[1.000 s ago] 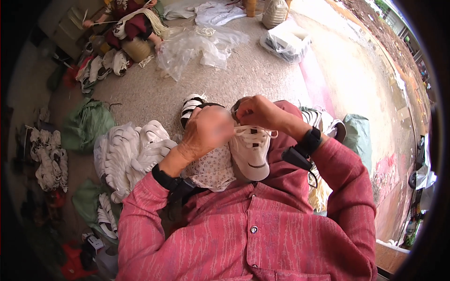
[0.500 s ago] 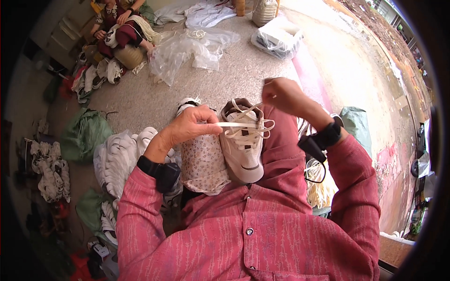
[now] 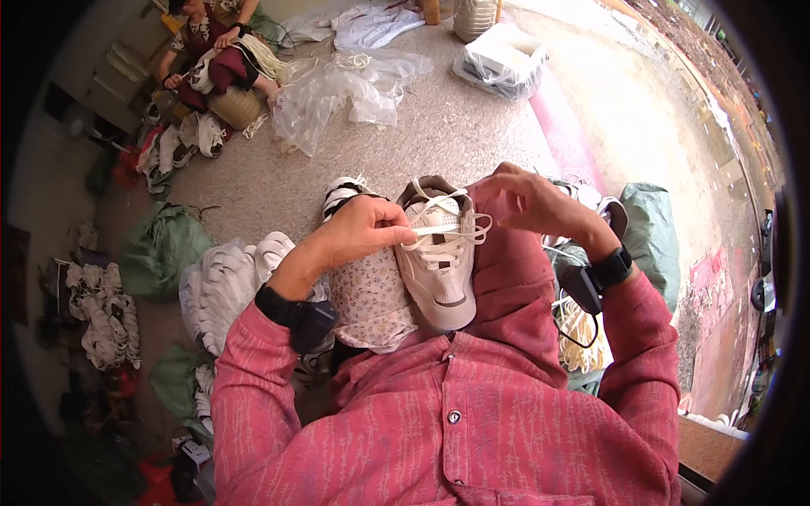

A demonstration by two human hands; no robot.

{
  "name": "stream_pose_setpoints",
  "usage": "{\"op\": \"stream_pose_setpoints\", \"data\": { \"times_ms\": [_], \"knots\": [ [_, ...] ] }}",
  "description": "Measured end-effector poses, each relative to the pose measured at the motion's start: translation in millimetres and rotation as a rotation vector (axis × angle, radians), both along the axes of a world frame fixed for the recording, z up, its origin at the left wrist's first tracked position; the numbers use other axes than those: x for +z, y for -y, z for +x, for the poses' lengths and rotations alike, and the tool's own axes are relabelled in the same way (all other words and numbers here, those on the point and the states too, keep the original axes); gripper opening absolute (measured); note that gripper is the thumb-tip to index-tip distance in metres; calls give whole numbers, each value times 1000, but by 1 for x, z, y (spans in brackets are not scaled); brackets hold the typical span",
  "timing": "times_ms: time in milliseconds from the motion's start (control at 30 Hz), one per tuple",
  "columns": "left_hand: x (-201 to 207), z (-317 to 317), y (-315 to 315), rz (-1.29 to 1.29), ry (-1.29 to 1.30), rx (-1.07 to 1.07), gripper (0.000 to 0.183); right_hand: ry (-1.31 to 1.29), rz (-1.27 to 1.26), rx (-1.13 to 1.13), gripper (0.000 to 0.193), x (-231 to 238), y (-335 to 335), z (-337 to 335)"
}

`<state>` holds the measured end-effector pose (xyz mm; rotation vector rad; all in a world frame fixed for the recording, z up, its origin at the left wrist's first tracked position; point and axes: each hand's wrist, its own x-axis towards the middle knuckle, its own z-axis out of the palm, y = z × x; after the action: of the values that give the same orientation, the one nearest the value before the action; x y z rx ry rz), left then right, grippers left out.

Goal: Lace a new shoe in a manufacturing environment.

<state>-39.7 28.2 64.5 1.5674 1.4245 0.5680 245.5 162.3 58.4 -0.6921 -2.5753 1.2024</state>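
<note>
Since half a second ago, your right hand (image 3: 531, 202) has dropped from well above the white sneaker (image 3: 439, 261) to just beside its collar, fingers curled and pinched on the end of the white lace (image 3: 451, 228). Your left hand (image 3: 363, 232) has stayed on the shoe's left side, closed, with thumb and fingertips nipping the lace where it crosses the tongue. You have the sneaker resting on your lap, toe toward your chest and opening away from you, lying between your two hands and touching both. A floral cloth (image 3: 371, 299) lies under your left wrist, against the shoe's left flank. Just past your left hand, a black-and-white shoe (image 3: 342, 194) sits on the speckled floor (image 3: 439, 135).
</note>
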Motion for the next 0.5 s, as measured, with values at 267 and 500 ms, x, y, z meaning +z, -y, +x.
{"op": "stream_pose_setpoints", "data": {
  "times_ms": [267, 500],
  "knots": [
    [-5, 10, 13, 436, -302, -118, 19, -37, 250, 214, 21, -12, 23, -17],
    [-14, -2, 10, -183, 200, -103, 17, 102, 391, 189, 13, -7, 18, -12]
  ]
}}
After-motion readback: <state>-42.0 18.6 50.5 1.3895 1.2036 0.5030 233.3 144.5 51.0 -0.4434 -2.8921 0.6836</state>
